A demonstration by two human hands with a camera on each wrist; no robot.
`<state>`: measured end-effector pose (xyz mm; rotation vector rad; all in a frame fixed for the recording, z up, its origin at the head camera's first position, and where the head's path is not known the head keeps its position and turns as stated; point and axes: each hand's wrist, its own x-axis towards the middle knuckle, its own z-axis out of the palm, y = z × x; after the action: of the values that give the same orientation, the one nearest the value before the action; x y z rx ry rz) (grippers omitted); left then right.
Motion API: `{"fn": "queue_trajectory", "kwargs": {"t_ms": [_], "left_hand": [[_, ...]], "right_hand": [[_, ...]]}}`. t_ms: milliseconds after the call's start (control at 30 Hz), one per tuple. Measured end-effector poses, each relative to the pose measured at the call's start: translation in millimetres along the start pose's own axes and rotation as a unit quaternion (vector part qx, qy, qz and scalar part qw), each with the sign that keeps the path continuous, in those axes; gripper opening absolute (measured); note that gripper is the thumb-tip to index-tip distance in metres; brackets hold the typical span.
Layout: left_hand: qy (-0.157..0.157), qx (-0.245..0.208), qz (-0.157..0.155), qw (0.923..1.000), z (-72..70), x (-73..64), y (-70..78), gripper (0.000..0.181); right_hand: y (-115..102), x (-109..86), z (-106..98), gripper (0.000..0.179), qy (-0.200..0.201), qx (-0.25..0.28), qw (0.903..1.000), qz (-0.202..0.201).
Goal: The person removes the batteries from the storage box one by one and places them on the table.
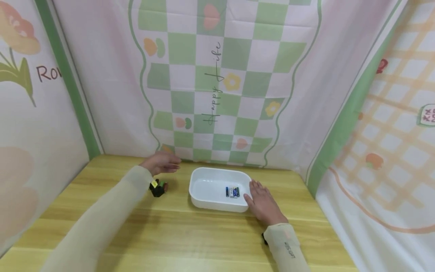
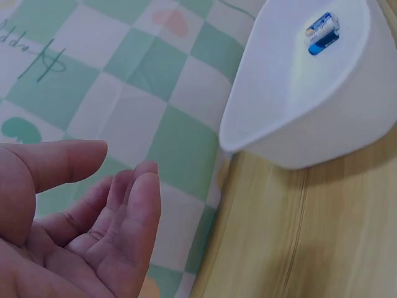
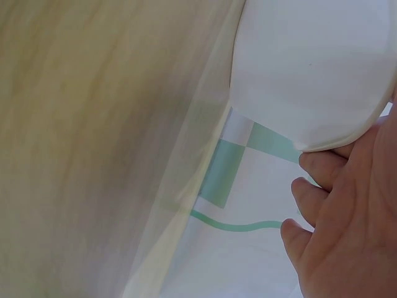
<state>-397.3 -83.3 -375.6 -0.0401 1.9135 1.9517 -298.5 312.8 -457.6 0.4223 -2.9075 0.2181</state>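
Note:
A white rectangular tray point(image 1: 204, 203) stands on the wooden table, and several small batteries point(image 1: 232, 192) lie in its right half. In the left wrist view the batteries point(image 2: 323, 32) show blue and white wrappers. My right hand point(image 1: 265, 204) rests against the tray's right end, its thumb by the rim. The right wrist view shows the right hand's fingers point(image 3: 310, 198) loosely bent, the upper one touching the tray's edge point(image 3: 347, 139). My left hand point(image 1: 163, 163) hovers left of the tray, apart from it, with thumb and fingers spread and nothing between them.
A black object with a yellow label point(image 1: 158, 188) shows just below the left wrist. The wooden table point(image 1: 190, 241) ends at a hanging green-and-white checked cloth point(image 1: 210, 94) behind. Patterned cloths also hang along the left and right sides.

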Motion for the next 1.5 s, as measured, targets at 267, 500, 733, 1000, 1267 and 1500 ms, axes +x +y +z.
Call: {"fn": "queue_trajectory", "kwargs": {"t_ms": [267, 500, 733, 1000, 1267, 1500], "left_hand": [[-0.015, 0.005, -0.006, 0.9999, 21.6, 7.0, -2.5, 0.037], [-0.020, 0.000, -0.006, 0.9998, 35.4, 17.4, -3.1, 0.037], [-0.038, 0.002, -0.001, 0.9993, 56.3, 22.0, -1.8, 0.032], [-0.046, 0.024, -0.004, 0.9987, 75.9, 19.9, -2.3, 0.027], [-0.067, 0.027, -0.009, 0.9973, 88.6, 26.7, -7.1, 0.032], [-0.071, 0.030, -0.018, 0.9969, 100.5, 33.0, -15.5, 0.028]], "right_hand": [[0.7, -0.7, 1.9, 0.069, 0.003, 0.003, 1.0000, -0.003], [0.2, 0.1, 0.2, 0.069, 0.005, 0.001, 1.0000, 0.000], [2.1, 0.3, -1.8, 0.069, 0.008, 0.003, 1.0000, 0.001], [0.2, -1.3, -1.8, 0.069, 0.001, 0.002, 1.0000, 0.001], [-0.2, -0.9, -2.9, 0.067, 0.013, 0.008, 0.9999, 0.000], [1.1, -1.4, -2.2, 0.069, -0.003, 0.003, 1.0000, 0.009]]}}
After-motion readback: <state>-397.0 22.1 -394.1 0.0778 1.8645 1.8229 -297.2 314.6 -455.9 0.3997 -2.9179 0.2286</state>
